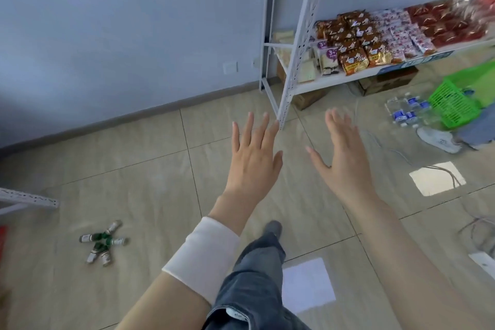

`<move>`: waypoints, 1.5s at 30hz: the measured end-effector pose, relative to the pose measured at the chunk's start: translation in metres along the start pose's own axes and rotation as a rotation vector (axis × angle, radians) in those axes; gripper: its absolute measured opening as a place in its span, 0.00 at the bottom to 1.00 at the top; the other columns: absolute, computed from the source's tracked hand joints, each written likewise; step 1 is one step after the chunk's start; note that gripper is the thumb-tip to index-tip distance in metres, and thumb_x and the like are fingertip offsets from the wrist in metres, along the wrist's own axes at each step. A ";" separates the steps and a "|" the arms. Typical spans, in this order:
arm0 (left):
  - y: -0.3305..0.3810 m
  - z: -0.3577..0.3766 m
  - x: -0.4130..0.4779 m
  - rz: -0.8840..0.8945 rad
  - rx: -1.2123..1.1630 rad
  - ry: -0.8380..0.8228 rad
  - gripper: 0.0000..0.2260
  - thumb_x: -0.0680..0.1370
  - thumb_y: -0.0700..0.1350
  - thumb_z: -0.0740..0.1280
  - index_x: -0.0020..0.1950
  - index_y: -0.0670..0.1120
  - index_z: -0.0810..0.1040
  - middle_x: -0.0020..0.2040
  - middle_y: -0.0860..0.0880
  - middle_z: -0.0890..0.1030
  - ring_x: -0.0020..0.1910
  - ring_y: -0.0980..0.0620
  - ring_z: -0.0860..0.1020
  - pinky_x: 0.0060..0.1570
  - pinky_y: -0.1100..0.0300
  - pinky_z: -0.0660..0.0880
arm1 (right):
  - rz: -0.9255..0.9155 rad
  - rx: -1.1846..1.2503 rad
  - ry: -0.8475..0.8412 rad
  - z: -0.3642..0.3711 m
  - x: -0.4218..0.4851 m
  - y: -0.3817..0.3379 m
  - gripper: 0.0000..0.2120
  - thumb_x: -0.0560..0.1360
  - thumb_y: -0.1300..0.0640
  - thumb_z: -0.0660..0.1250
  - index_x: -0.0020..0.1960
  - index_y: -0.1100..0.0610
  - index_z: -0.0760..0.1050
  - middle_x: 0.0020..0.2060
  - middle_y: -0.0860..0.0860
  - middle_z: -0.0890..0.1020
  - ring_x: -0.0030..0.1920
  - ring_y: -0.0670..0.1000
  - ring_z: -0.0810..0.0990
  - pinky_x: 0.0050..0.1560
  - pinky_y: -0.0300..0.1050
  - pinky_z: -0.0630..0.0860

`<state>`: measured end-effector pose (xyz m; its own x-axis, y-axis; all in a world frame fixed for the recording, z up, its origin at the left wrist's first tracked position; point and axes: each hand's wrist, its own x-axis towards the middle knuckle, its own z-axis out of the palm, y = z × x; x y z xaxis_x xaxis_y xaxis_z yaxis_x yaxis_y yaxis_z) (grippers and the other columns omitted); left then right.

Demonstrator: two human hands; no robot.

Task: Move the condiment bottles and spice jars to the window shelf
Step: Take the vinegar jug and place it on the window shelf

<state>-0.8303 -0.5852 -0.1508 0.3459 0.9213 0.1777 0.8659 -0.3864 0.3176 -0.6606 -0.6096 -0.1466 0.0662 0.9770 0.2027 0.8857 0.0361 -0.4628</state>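
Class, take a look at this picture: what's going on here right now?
A person stands on a tiled floor with both hands out front. The left hand and right hand are open, fingers straight, holding nothing. A cluster of small green-capped bottles lies on the floor to the left, untouched. A white shelf rack of snack packets stands ahead to the right.

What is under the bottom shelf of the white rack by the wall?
On the floor under the bottom shelf stand a smaller cardboard box by the front post and a larger cardboard box further right. The shelf hides their tops and whatever lies behind.
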 end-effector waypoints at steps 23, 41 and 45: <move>0.288 0.125 0.375 0.069 -0.033 0.039 0.24 0.79 0.47 0.61 0.73 0.46 0.60 0.75 0.46 0.60 0.76 0.44 0.50 0.73 0.45 0.41 | 0.114 0.165 0.116 -0.178 0.260 0.375 0.31 0.76 0.51 0.64 0.74 0.60 0.57 0.74 0.57 0.59 0.75 0.58 0.53 0.72 0.62 0.56; 0.392 0.147 0.628 0.069 -0.214 0.242 0.23 0.77 0.45 0.64 0.71 0.43 0.65 0.72 0.45 0.67 0.73 0.44 0.60 0.72 0.51 0.49 | 0.034 0.172 0.205 -0.278 0.489 0.508 0.35 0.73 0.41 0.58 0.75 0.57 0.57 0.74 0.55 0.61 0.75 0.56 0.56 0.73 0.53 0.55; 0.401 0.153 0.681 0.069 -0.282 0.247 0.24 0.77 0.45 0.63 0.72 0.44 0.63 0.72 0.45 0.66 0.73 0.47 0.61 0.70 0.58 0.52 | 0.056 0.173 0.241 -0.296 0.539 0.537 0.37 0.71 0.38 0.58 0.75 0.52 0.55 0.74 0.53 0.62 0.75 0.53 0.57 0.71 0.49 0.56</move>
<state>-0.1926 -0.1058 -0.0449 0.2730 0.8676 0.4156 0.6980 -0.4759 0.5350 -0.0134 -0.1255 -0.0308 0.2378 0.9014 0.3619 0.7875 0.0392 -0.6150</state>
